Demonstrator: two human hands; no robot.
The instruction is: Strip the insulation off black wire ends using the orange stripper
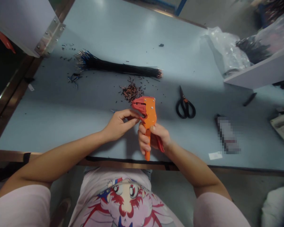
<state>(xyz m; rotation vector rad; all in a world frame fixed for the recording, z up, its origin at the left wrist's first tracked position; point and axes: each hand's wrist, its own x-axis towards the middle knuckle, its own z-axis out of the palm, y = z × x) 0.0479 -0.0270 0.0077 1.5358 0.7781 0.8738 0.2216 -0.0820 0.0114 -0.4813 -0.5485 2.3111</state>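
Note:
My right hand is wrapped round the handles of an orange and red wire stripper, held upright over the near edge of the blue table. My left hand pinches a thin wire end at the stripper's jaw; the wire itself is too small to make out. Just behind the tool lies a heap of stripped wire bits. Further back a long bundle of black wires lies across the table.
Black scissors lie right of the stripper. A blurred dark object and a white label sit near the right front edge. A white shelf with plastic bags stands at the right. A metal bracket is at the upper left.

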